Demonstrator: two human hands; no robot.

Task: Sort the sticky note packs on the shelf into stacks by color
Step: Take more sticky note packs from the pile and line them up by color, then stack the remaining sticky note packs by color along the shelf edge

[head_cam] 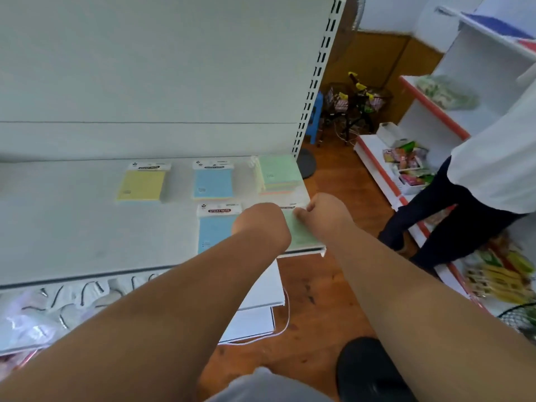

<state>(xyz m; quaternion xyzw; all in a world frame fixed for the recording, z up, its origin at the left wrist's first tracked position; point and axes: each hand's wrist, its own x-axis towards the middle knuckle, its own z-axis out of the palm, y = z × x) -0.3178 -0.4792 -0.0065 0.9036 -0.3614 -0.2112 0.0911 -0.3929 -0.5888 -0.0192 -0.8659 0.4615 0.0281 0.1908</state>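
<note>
On the white shelf [72, 221] lie a yellow sticky note pack [142, 184], a blue pack [213, 181] behind another blue pack [214, 227], and at the back right corner a stack of packs [278, 174] with green on top. A green pack [301, 230] lies at the shelf's front right corner. My left hand [261, 224] and my right hand [327, 213] both grip this green pack, left on its left side, right on its top right. My hands hide most of it.
Below the shelf a lower shelf [261, 297] holds plastic-wrapped goods [43, 309]. A person in dark trousers [452, 210] stands at the right beside a red-edged shelf unit [406, 158] with snacks. A wooden floor [333, 285] and a dark round stool [365, 369] are below.
</note>
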